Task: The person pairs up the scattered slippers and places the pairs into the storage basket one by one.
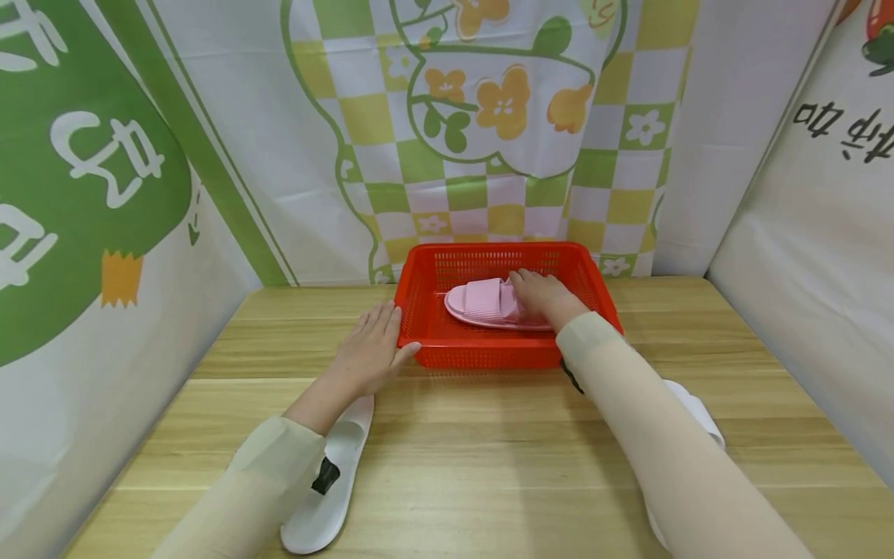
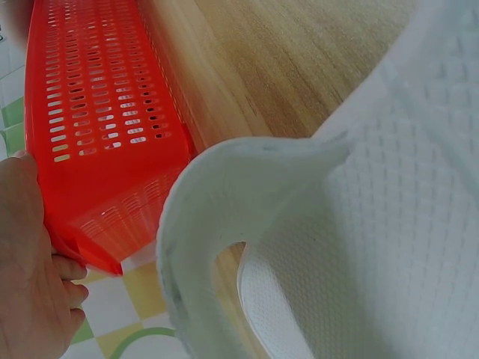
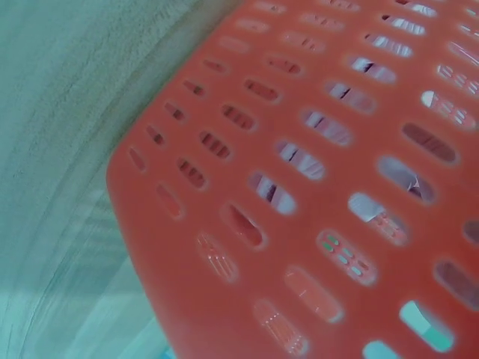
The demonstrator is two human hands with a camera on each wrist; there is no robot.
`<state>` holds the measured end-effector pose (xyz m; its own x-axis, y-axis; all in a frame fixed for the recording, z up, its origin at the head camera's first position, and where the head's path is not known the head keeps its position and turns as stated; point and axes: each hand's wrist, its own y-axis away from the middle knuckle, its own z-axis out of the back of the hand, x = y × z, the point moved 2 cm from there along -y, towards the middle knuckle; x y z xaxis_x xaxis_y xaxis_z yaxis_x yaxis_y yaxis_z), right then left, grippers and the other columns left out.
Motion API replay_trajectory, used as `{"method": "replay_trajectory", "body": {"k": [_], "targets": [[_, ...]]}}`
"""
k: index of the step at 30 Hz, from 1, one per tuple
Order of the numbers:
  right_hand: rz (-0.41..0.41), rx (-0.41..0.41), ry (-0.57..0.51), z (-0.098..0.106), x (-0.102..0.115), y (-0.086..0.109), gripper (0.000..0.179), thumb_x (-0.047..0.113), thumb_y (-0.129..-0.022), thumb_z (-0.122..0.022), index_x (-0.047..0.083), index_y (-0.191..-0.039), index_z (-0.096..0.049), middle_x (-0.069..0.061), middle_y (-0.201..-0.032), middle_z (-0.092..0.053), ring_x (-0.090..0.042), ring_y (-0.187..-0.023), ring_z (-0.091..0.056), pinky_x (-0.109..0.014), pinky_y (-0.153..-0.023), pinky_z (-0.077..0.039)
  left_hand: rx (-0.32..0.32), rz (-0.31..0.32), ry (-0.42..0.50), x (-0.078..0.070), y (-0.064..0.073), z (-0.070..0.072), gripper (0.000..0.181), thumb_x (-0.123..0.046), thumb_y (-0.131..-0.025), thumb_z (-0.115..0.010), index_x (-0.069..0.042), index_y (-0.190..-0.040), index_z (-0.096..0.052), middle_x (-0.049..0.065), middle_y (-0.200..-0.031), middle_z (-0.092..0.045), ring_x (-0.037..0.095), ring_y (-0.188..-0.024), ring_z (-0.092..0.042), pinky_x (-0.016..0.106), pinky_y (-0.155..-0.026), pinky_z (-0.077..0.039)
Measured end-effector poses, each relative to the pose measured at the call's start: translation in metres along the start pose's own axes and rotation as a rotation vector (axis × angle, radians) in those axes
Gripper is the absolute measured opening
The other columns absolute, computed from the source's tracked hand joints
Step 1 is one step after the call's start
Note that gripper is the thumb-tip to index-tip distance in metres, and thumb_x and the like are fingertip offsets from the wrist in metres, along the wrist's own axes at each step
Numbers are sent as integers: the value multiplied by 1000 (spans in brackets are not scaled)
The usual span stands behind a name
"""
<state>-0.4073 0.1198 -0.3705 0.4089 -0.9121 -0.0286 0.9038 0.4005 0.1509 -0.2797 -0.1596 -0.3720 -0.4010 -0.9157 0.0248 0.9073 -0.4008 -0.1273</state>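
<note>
In the head view a pink slipper lies sideways in a red plastic basket. My right hand reaches over the basket's front rim and grips the slipper, fingers bent across its far side; the thumb is hidden. My left hand rests against the basket's front left corner, fingers straight along the side and thumb spread by the front rim. The left wrist view shows that hand at the edge of the basket. Only the basket's slotted wall fills the right wrist view, hiding the right hand.
A white slipper lies under my left forearm, close up in the left wrist view. Another white slipper is partly covered by my right arm. The basket stands on a wooden table by the patterned back curtain; printed cloth hangs on both sides.
</note>
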Motion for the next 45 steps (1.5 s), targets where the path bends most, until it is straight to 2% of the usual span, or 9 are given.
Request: {"method": "replay_trajectory", "body": {"k": [9, 18, 27, 37, 45], "targets": [[17, -23, -17, 6, 5, 2, 78, 36, -81, -60, 5, -139, -19, -15, -142, -22, -31, -129, -18, -50, -101, -17, 6, -2, -3, -1, 0, 0, 81, -59, -87, -16, 3, -139, -15, 19, -144, -9, 32, -131, -4, 42, -105, -5], [48, -54, 77, 18, 9, 8, 84, 39, -78, -63, 5, -140, -17, -16, -143, -17, -32, -130, -15, -51, -101, -15, -13, -9, -1, 0, 0, 1, 76, -54, -90, -25, 4, -138, -15, 20, -143, -12, 33, -131, -8, 42, -105, -6], [64, -62, 81, 22, 5, 12, 85, 43, -79, -61, 5, -141, -16, -15, -144, -14, -32, -130, -11, -52, -101, -13, -8, -9, 12, 0, 0, 0, 76, -53, -90, -29, 3, -139, -14, 19, -144, -10, 33, -131, -7, 43, -104, -6], [118, -111, 90, 36, 10, 35, 80, 44, -79, -60, 7, -140, -22, -15, -143, -18, -32, -130, -14, -52, -101, -12, -17, -11, -2, -1, 1, 1, 76, -53, -90, -29, 4, -138, -15, 20, -143, -12, 33, -131, -8, 42, -105, -6], [190, -197, 124, 47, 2, 55, 79, 44, -78, -61, 6, -138, -25, -15, -141, -22, -33, -129, -16, -52, -100, -15, 0, -15, 5, -2, 1, 3, 76, -54, -90, -25, 4, -139, -14, 19, -144, -10, 31, -131, -4, 42, -105, -5]]}}
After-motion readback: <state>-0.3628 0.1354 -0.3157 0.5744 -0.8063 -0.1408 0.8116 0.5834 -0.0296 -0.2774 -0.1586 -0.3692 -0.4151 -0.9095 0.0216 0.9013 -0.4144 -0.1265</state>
